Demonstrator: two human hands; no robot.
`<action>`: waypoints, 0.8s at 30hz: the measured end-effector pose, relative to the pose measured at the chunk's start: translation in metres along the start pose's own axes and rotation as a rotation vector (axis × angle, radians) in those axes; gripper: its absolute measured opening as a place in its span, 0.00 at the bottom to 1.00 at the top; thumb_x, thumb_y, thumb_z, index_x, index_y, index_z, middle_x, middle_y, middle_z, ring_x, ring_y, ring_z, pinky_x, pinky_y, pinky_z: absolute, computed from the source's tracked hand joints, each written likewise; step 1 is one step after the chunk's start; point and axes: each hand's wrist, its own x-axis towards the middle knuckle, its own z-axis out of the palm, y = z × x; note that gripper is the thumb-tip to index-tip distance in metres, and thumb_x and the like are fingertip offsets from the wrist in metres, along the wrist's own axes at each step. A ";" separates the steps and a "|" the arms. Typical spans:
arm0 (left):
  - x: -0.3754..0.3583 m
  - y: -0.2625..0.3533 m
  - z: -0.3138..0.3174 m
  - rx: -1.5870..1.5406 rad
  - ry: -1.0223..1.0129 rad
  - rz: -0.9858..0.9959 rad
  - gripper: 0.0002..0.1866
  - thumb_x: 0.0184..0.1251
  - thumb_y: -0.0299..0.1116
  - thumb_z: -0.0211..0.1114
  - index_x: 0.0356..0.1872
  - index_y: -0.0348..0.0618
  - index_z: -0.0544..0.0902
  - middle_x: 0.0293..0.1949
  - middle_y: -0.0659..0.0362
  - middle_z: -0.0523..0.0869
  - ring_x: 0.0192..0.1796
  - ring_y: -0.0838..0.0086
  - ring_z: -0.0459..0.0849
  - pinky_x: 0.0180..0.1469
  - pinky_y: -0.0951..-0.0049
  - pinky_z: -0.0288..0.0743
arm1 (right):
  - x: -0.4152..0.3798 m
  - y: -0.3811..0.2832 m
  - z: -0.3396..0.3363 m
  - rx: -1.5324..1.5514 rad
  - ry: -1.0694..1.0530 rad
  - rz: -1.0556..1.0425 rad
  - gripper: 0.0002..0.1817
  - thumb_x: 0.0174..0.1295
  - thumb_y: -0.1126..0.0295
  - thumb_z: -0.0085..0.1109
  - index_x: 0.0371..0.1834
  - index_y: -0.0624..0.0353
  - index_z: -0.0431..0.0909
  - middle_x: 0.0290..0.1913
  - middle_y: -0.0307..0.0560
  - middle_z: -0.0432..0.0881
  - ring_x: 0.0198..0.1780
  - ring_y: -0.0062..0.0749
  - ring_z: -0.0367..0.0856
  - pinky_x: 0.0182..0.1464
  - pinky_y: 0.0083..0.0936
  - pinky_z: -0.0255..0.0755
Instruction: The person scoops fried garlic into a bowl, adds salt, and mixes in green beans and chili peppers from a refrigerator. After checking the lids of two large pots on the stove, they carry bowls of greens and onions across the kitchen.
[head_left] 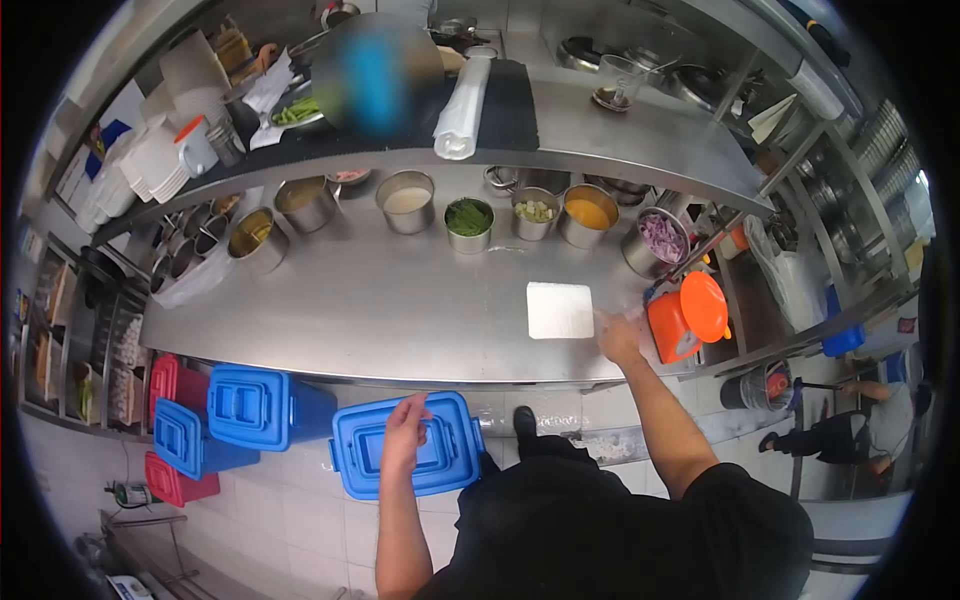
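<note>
Fingers (603,321) of the right hand (619,338) are pointing at the right edge of a white sheet (560,311); the view is not showing clearly whether they are touching it, and I can't make out whether they are pinching or released. The sheet is lying flat near the front edge of the steel table (380,310), right of its middle. Near the table's front right corner, an orange device (672,325) with a round top is standing just beside this hand. The left hand (404,431) is hovering beyond the table's front edge, over a blue lidded bin (452,455), its fingers released and loosely bent. Toward the table's back edge, metal pots (469,243) are standing in a row, several holding chopped greens (468,216), orange liquid (590,212) and, nearest the right edge, chopped purple onion (662,237).
</note>
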 end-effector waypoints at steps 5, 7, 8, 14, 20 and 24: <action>0.040 0.056 0.082 0.280 0.000 0.265 0.19 0.75 0.38 0.62 0.61 0.41 0.80 0.39 0.58 0.85 0.26 0.81 0.76 0.25 0.79 0.68 | 0.011 -0.010 -0.005 0.124 0.146 -0.041 0.19 0.67 0.66 0.58 0.61 0.43 0.81 0.56 0.55 0.81 0.56 0.52 0.82 0.56 0.42 0.77; 0.085 0.074 0.103 0.431 0.047 0.361 0.19 0.73 0.37 0.62 0.61 0.42 0.80 0.40 0.58 0.85 0.28 0.80 0.79 0.27 0.78 0.72 | 0.035 -0.032 -0.003 0.152 0.142 -0.116 0.16 0.67 0.67 0.57 0.57 0.44 0.83 0.53 0.52 0.82 0.54 0.51 0.82 0.55 0.42 0.77; 0.105 0.088 0.114 0.479 0.068 0.367 0.20 0.72 0.37 0.63 0.61 0.42 0.80 0.40 0.58 0.86 0.28 0.79 0.80 0.27 0.77 0.74 | 0.047 -0.046 -0.002 0.167 0.137 -0.149 0.15 0.67 0.67 0.56 0.55 0.45 0.84 0.52 0.51 0.83 0.53 0.50 0.82 0.55 0.42 0.77; 0.245 0.133 0.159 0.352 0.299 0.294 0.19 0.76 0.39 0.60 0.57 0.34 0.76 0.42 0.52 0.85 0.29 0.72 0.84 0.27 0.70 0.80 | 0.161 -0.104 0.053 0.213 0.238 -0.355 0.09 0.68 0.67 0.54 0.44 0.50 0.85 0.52 0.48 0.86 0.55 0.48 0.84 0.53 0.43 0.79; 0.302 0.150 0.185 0.425 0.301 0.115 0.18 0.77 0.38 0.58 0.55 0.30 0.75 0.42 0.48 0.84 0.32 0.67 0.87 0.30 0.66 0.86 | 0.192 -0.116 0.059 0.130 0.101 -0.345 0.11 0.68 0.69 0.51 0.46 0.59 0.82 0.51 0.52 0.86 0.49 0.51 0.87 0.49 0.46 0.81; 0.324 0.140 0.181 0.315 0.235 0.203 0.16 0.76 0.35 0.55 0.53 0.30 0.74 0.43 0.46 0.84 0.33 0.62 0.89 0.32 0.65 0.88 | 0.178 -0.102 0.050 0.129 0.041 -0.348 0.13 0.68 0.74 0.46 0.47 0.60 0.82 0.53 0.53 0.85 0.48 0.51 0.88 0.50 0.45 0.82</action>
